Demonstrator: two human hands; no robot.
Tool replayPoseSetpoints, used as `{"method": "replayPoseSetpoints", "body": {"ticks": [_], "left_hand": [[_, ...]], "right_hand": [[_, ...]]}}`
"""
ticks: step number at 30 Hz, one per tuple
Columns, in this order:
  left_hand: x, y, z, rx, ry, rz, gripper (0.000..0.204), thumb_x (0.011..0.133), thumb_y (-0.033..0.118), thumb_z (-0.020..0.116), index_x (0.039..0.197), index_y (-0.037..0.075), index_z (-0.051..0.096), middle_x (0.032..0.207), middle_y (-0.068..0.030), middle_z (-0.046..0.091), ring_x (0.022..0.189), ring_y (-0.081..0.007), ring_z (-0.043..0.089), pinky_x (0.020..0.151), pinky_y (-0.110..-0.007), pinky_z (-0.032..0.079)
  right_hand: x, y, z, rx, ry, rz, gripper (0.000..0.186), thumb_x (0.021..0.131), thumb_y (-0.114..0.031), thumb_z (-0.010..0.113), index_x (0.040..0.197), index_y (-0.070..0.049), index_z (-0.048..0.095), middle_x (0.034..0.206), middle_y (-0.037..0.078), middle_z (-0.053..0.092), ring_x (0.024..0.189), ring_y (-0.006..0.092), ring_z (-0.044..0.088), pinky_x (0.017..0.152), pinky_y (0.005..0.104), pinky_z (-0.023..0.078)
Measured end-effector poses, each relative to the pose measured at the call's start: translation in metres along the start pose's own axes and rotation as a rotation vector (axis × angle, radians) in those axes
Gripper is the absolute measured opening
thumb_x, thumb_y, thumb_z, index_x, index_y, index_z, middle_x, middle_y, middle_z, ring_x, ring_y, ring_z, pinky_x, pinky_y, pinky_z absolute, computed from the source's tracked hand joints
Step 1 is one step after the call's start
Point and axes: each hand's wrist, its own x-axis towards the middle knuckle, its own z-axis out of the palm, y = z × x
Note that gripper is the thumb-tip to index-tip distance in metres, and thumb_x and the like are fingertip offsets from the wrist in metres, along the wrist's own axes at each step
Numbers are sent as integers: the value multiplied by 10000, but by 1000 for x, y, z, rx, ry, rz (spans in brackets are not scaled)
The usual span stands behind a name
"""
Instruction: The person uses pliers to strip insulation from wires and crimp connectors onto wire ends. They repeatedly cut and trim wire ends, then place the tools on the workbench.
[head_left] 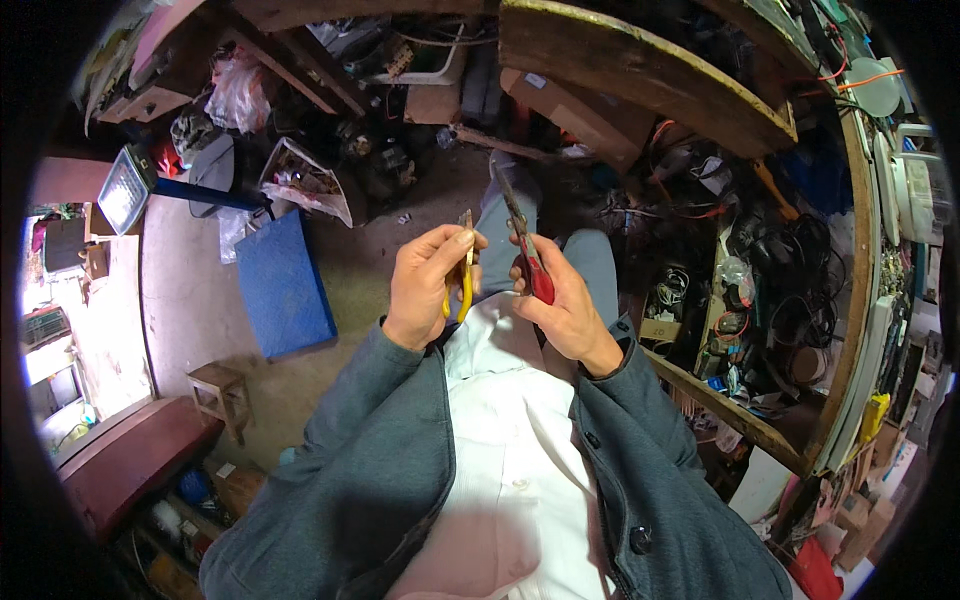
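In the middle of the head view, my left hand (412, 292) is closed on a small pair of pliers with yellow handles (466, 295). The jaws point up and away from me, between thumb and fingers. Just to the right, my right hand (572, 312) is wrapped round a larger pair of pliers with red handles (537, 276). Its long dark jaws (515, 208) rise above my fist, tilted to the left. The two tools are apart, over my lap. I cannot make out anything between either pair of jaws.
On the floor to the left lies a blue platform (285, 285), with a blue post (210, 192) bearing a pale panel (126, 188). A littered bin (310, 180) stands behind it, a wooden stool (217, 385) nearer me. Wooden frames (730, 408) crowded with cables and parts line my right.
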Motion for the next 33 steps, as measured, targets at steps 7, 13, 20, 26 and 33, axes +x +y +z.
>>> {"method": "replayPoseSetpoints", "body": {"ticks": [7, 13, 20, 26, 33], "left_hand": [[-1, 12, -1, -19, -17, -84, 229, 1061, 194, 577, 1028, -21, 647, 872, -69, 614, 662, -146, 619, 599, -255, 513], [6, 33, 15, 188, 51, -3, 203, 1011, 172, 653, 1020, -25, 703, 754, -42, 639, 614, -106, 608, 543, -225, 455], [19, 38, 26, 278, -33, 118, 193, 1008, 176, 665, 998, -12, 707, 749, -22, 644, 590, -109, 617, 539, -257, 487], [8, 36, 15, 305, 29, 101, 182, 996, 167, 675, 979, -10, 713, 728, -23, 645, 588, -98, 611, 541, -242, 482], [9, 77, 30, 465, 32, 243, 94, 954, 96, 713, 957, 4, 733, 719, -5, 651, 585, -62, 573, 529, -221, 432]], "right_hand": [[-1, 7, 1, 133, 20, 57, 686, 813, -4, 676, 1458, -28, 444, 1091, 27, 545, 970, 114, 535, 886, 264, 478], [-1, -9, -10, -166, 157, -48, 696, 801, 16, 679, 1458, -4, 449, 1080, 41, 582, 958, 124, 571, 924, 279, 491], [24, -73, -42, -233, 356, -317, 623, 818, 27, 672, 1397, -45, 453, 983, 60, 607, 894, 130, 600, 852, 285, 503], [43, -157, -116, -591, 731, -496, 526, 794, -100, 704, 1277, 3, 525, 1075, 181, 643, 968, 284, 651, 895, 382, 530], [89, -207, -227, -753, 943, -542, 577, 767, -183, 749, 1265, 39, 558, 1152, 253, 677, 1087, 362, 668, 973, 414, 521]]}}
